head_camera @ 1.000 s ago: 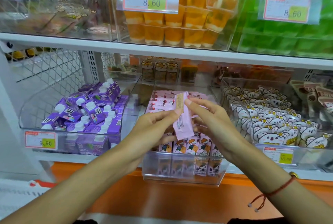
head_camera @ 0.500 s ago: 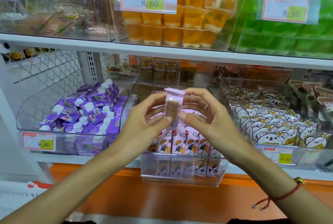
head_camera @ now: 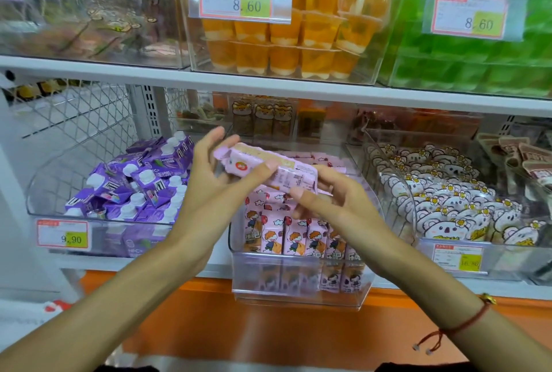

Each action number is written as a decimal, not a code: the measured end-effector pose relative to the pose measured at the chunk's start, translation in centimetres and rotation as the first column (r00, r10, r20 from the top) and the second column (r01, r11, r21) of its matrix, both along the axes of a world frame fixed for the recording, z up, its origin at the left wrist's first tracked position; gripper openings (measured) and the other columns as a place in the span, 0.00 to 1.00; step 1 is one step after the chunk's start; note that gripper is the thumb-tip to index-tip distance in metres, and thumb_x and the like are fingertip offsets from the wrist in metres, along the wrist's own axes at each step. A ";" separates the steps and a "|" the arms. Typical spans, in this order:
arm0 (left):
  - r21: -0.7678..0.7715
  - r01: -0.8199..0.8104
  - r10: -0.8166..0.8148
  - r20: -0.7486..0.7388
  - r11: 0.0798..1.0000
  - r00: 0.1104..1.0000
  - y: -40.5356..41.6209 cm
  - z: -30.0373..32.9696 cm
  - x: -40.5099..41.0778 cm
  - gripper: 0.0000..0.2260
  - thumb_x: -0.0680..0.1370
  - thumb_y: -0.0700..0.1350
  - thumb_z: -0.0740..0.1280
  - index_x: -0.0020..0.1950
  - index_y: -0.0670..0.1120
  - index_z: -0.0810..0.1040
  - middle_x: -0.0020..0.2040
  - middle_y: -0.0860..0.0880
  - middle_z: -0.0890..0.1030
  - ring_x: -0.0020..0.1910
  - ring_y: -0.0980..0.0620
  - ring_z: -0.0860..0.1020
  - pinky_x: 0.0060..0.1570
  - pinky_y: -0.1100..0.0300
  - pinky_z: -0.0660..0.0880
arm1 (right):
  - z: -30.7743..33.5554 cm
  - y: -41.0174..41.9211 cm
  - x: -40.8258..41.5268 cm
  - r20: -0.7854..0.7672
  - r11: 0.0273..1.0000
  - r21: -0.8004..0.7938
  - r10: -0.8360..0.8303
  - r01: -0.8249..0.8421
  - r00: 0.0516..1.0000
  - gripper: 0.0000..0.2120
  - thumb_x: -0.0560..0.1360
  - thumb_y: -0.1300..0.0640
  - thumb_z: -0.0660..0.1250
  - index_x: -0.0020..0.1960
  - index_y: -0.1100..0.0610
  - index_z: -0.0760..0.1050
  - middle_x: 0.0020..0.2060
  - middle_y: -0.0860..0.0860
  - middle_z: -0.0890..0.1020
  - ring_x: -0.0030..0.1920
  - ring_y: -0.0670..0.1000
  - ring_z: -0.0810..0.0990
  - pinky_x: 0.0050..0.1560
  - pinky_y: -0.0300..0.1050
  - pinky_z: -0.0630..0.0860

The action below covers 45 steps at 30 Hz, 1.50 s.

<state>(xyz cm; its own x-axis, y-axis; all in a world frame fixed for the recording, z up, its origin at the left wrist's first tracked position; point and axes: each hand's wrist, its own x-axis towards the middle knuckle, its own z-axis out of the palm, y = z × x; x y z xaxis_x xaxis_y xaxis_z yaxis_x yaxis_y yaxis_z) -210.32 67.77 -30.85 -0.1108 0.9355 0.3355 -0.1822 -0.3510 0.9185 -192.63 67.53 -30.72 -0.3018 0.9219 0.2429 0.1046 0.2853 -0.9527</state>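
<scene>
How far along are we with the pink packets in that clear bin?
Done: a front row of packets stands upright in the clear bin. In hand: one pink packet, lying sideways, is pinched between the left hand and the right hand above the bin. Left: probably setting it in with the others. The flat packets behind the hands may need straightening.

In front of you, the white lower shelf board (head_camera: 104,265) carries three clear plastic bins: the left bin (head_camera: 38,189) holds purple drink cartons (head_camera: 134,189), the middle bin (head_camera: 298,297) pink cartoon snack packets (head_camera: 298,240), and the right bin (head_camera: 397,192) white koala-print packets (head_camera: 448,210). The white upper shelf board (head_camera: 268,84) bears a clear box (head_camera: 191,51) of orange jelly cups (head_camera: 283,42).
</scene>
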 end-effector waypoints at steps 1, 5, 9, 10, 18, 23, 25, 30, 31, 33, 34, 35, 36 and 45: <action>0.032 -0.011 0.012 -0.027 0.999 1.000 0.0 0.1 -0.2 0.35 0.63 0.49 0.74 0.68 0.55 0.66 0.62 0.61 0.76 0.58 0.62 0.79 0.56 0.61 0.78 | 0.0 0.1 0.0 -0.020 0.999 -0.031 0.003 -0.004 1.000 0.12 0.77 0.58 0.66 0.60 0.55 0.76 0.45 0.47 0.84 0.38 0.47 0.81 0.50 0.41 0.80; 0.148 0.003 0.034 -0.250 0.989 0.968 -0.7 0.2 0.1 0.19 0.74 0.41 0.70 0.63 0.54 0.72 0.53 0.66 0.78 0.55 0.59 0.79 0.57 0.58 0.77 | 0.2 1.0 0.6 -0.224 0.980 -0.198 -0.032 -0.013 0.974 0.15 0.74 0.56 0.66 0.59 0.61 0.73 0.43 0.54 0.81 0.35 0.49 0.78 0.44 0.42 0.79; 0.219 0.044 0.037 -0.355 0.975 0.934 -1.3 0.1 0.5 0.17 0.75 0.40 0.70 0.61 0.55 0.75 0.56 0.48 0.78 0.56 0.55 0.77 0.47 0.66 0.78 | 0.5 1.6 1.5 -0.440 0.937 -0.326 -0.030 -0.129 0.898 0.12 0.72 0.52 0.66 0.50 0.60 0.71 0.36 0.52 0.78 0.31 0.49 0.76 0.38 0.40 0.77; 0.229 0.042 0.044 -0.361 0.973 0.932 -1.2 0.2 0.4 0.17 0.75 0.41 0.70 0.61 0.56 0.74 0.56 0.51 0.78 0.57 0.57 0.77 0.45 0.68 0.77 | 0.4 1.7 1.6 -0.447 0.927 -0.346 -0.029 -0.143 0.894 0.12 0.72 0.51 0.66 0.49 0.59 0.72 0.35 0.52 0.78 0.31 0.49 0.76 0.39 0.40 0.77; 0.306 -0.059 0.183 -0.395 0.950 0.901 -0.5 1.7 -1.9 0.13 0.70 0.54 0.69 0.52 0.55 0.72 0.44 0.65 0.81 0.43 0.67 0.77 0.42 0.65 0.78 | -1.0 1.6 0.0 0.127 0.876 0.354 -0.393 0.329 0.910 0.07 0.78 0.48 0.62 0.47 0.51 0.74 0.38 0.47 0.80 0.39 0.43 0.77 0.39 0.34 0.72; 0.232 0.025 0.181 -0.818 0.972 0.546 -0.3 0.9 -3.5 0.14 0.71 0.63 0.64 0.54 0.61 0.71 0.46 0.59 0.80 0.48 0.60 0.78 0.49 0.50 0.77 | -2.3 2.2 -1.0 0.564 0.914 0.404 -0.271 0.026 0.780 0.13 0.74 0.56 0.68 0.58 0.49 0.75 0.47 0.44 0.78 0.49 0.45 0.73 0.50 0.42 0.72; 0.244 0.031 0.199 -0.852 0.969 0.485 -0.3 0.9 -3.7 0.14 0.72 0.64 0.62 0.55 0.62 0.70 0.47 0.59 0.80 0.50 0.59 0.78 0.51 0.49 0.76 | -3.0 2.3 -1.1 0.693 0.907 0.408 -0.234 -0.103 0.682 0.17 0.73 0.53 0.69 0.62 0.50 0.75 0.50 0.45 0.77 0.53 0.47 0.70 0.53 0.44 0.70; 0.241 0.061 0.192 -0.883 0.969 0.428 -0.1 1.4 -4.3 0.12 0.73 0.62 0.62 0.55 0.62 0.71 0.47 0.58 0.80 0.44 0.61 0.77 0.45 0.62 0.73 | -2.6 2.3 -1.1 0.720 0.880 0.460 -0.291 -0.119 0.629 0.15 0.74 0.49 0.69 0.60 0.49 0.78 0.48 0.44 0.78 0.52 0.48 0.70 0.49 0.44 0.69; 0.218 0.069 0.168 -0.887 0.973 0.430 0.0 1.5 -4.6 0.12 0.73 0.62 0.61 0.54 0.62 0.70 0.48 0.58 0.80 0.44 0.62 0.77 0.43 0.66 0.72 | -2.5 2.4 -1.0 0.738 0.876 0.465 -0.304 -0.127 0.602 0.15 0.75 0.48 0.68 0.60 0.49 0.78 0.50 0.46 0.79 0.54 0.48 0.70 0.51 0.44 0.69; 0.184 0.088 0.126 -0.885 0.979 0.449 0.2 1.5 -5.0 0.13 0.72 0.63 0.60 0.54 0.61 0.71 0.49 0.58 0.81 0.46 0.61 0.77 0.45 0.66 0.72 | -2.3 2.4 -0.8 0.768 0.871 0.469 -0.322 -0.145 0.554 0.14 0.75 0.48 0.68 0.60 0.48 0.78 0.53 0.47 0.79 0.57 0.49 0.70 0.51 0.44 0.69; 0.176 0.099 0.113 -0.885 0.980 0.452 0.3 1.3 -5.1 0.13 0.72 0.63 0.60 0.54 0.61 0.71 0.50 0.58 0.81 0.48 0.61 0.77 0.49 0.62 0.73 | -2.2 2.4 -0.7 0.773 0.869 0.473 -0.331 -0.144 0.541 0.13 0.75 0.49 0.68 0.59 0.48 0.79 0.55 0.47 0.79 0.58 0.49 0.69 0.51 0.44 0.68; 0.171 0.106 0.108 -0.891 0.980 0.440 0.4 1.1 -5.0 0.13 0.72 0.63 0.61 0.54 0.62 0.71 0.52 0.58 0.80 0.51 0.60 0.77 0.52 0.59 0.73 | -2.2 2.5 -0.5 0.773 0.867 0.478 -0.342 -0.137 0.534 0.12 0.75 0.49 0.69 0.58 0.48 0.79 0.56 0.46 0.77 0.59 0.48 0.69 0.50 0.43 0.68; 0.170 0.107 0.111 -0.903 0.980 0.415 0.5 0.8 -4.8 0.13 0.73 0.62 0.62 0.55 0.62 0.71 0.54 0.57 0.79 0.53 0.59 0.76 0.53 0.58 0.72 | -2.2 2.5 -0.5 0.771 0.866 0.483 -0.352 -0.129 0.530 0.11 0.75 0.49 0.69 0.57 0.47 0.80 0.57 0.46 0.77 0.59 0.48 0.68 0.49 0.43 0.68; 0.299 0.014 0.295 -0.948 0.954 0.115 1.1 -2.5 -2.1 0.29 0.69 0.52 0.72 0.69 0.58 0.68 0.71 0.61 0.62 0.67 0.58 0.60 0.50 0.61 0.69 | -2.6 2.0 -0.5 0.694 0.848 0.522 -0.360 -0.092 0.624 0.10 0.75 0.47 0.68 0.55 0.46 0.79 0.53 0.44 0.78 0.56 0.47 0.71 0.51 0.46 0.71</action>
